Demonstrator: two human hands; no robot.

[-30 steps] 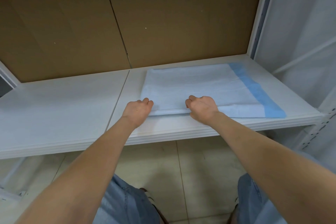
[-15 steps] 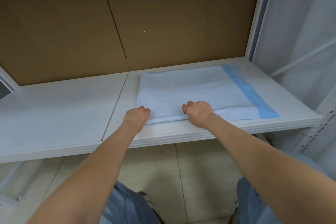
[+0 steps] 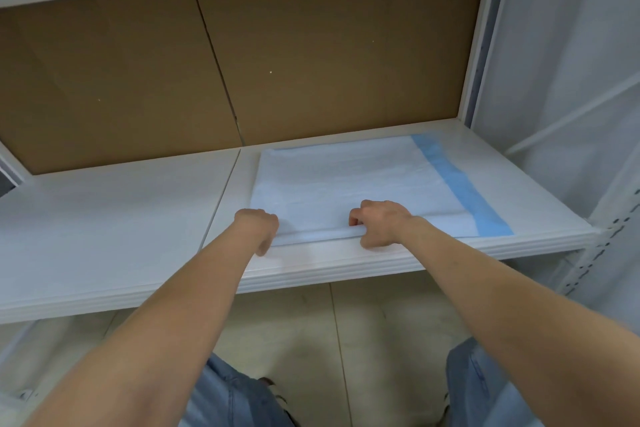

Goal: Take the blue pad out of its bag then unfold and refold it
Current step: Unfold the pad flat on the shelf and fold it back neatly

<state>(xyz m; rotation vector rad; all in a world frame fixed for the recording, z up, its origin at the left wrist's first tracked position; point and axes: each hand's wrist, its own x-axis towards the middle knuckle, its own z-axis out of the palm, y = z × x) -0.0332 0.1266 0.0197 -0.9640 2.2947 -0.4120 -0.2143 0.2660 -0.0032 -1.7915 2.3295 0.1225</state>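
Head view, looking down and forward: pad (image 3: 353,180) lying flat on the white shelf (image 3: 114,218), right of centre in the frame, its long axis running left to right, parallel to the shelf's front lip; a blue band (image 3: 460,187) crosses it near the right end, running from the back toward the front; no bag is visible. Left hand (image 3: 258,227) at the pad's near-left corner, fingers curled under and closed, seemingly pinching the edge, though the contact itself is hidden behind the knuckles; right hand (image 3: 379,222) at the middle of the near edge, fingers folded over a raised lip of material and clamped on it, thumb below. Both hands sit on the same near edge, so the whole sheet extends away from them toward the brown backboard (image 3: 311,45) in the upper half of the frame; the left grip is at the corner, the right grip well short of the blue band, leaving the right-hand part of the edge unheld. Judged step: refolding, with the near edge to be carried away over the far portion; the fold line would then run along the long axis. Risk, as a judgement: the unheld right end may lag and skew the fold; thin layered material may also separate under the grip.
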